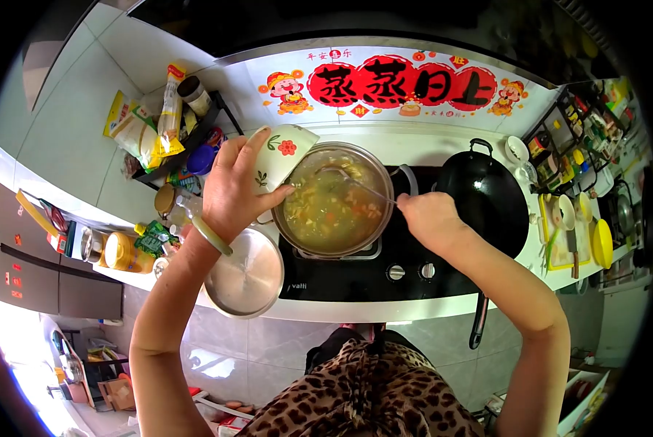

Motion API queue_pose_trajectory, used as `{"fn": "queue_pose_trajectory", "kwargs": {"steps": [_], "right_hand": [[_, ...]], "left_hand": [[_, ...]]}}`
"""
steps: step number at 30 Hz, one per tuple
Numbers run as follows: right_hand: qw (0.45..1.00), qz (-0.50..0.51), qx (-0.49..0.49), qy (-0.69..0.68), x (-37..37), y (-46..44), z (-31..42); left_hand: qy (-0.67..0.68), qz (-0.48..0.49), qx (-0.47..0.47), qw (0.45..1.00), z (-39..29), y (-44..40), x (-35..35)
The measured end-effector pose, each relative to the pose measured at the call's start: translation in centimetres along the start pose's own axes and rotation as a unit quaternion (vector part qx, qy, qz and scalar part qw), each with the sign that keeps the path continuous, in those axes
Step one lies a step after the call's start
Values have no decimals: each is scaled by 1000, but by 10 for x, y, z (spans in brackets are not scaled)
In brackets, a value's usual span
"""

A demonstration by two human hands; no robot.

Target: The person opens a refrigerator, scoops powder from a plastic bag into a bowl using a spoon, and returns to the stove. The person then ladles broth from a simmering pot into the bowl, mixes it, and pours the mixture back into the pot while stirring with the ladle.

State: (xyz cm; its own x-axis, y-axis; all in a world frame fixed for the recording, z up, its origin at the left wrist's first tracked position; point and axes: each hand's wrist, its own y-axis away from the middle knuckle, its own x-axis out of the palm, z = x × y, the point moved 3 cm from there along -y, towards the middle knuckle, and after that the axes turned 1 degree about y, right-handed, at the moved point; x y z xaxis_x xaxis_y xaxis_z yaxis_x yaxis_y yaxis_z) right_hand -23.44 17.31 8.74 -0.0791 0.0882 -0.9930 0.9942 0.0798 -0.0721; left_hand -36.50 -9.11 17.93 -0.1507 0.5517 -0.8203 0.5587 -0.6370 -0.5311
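My left hand (233, 182) grips a white bowl (284, 154) with a red flower on it, tilted over the left rim of the pot. The bowl's inside is turned away from view. A metal pot (297, 244) of greenish-yellow soup (326, 218) with orange and pale pieces stands on the left burner. My right hand (428, 215) is closed around the handle of a metal spoon or ladle (363, 188), whose head dips into the soup. A round metal lid or shallow pan (245, 275) lies on the counter below my left wrist.
A black wok (483, 207) sits on the right burner of the black stove (341, 282), its long handle sticking out past the counter's front edge. At right, a knife (573, 251) lies on a yellow cutting board (556, 251). Jars and a seasoning rack (188, 146) line the left side.
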Motion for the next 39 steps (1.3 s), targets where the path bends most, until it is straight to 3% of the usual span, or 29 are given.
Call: {"fn": "queue_pose_trajectory", "kwargs": {"steps": [1, 4, 8, 9, 14, 21, 24, 28, 32, 36, 39], "right_hand": [[997, 65, 35, -25, -1, 4, -5], [985, 128, 80, -89, -19, 22, -13], [935, 194, 112, -275, -18, 37, -28], [873, 246, 187, -376, -16, 38, -26], [739, 317, 214, -554, 23, 37, -8], [579, 342, 263, -691, 32, 59, -1], [552, 314, 281, -720, 27, 78, -10], [569, 262, 285, -725, 16, 97, -22], [648, 193, 316, -665, -11, 102, -29], [821, 90, 225, -518, -21, 102, -38], [904, 17, 192, -381, -24, 94, -34]], "left_hand": [[-6, -3, 7, 1000, 1, 1, 0], [-12, -10, 20, 1000, 4, 4, 1], [-3, -8, 13, 1000, 5, 4, 3], [-2, -5, 10, 1000, 5, 4, 4], [-17, -1, 19, 1000, 6, 4, 8], [-2, 0, 6, 1000, 3, 3, 6], [-12, -10, 18, 1000, 5, 4, 7], [7, -8, 0, 1000, 6, 5, 8], [8, -8, -9, 1000, 6, 6, 12], [21, -11, -20, 1000, 7, 8, 16], [11, -14, -20, 1000, 10, 8, 21]]}}
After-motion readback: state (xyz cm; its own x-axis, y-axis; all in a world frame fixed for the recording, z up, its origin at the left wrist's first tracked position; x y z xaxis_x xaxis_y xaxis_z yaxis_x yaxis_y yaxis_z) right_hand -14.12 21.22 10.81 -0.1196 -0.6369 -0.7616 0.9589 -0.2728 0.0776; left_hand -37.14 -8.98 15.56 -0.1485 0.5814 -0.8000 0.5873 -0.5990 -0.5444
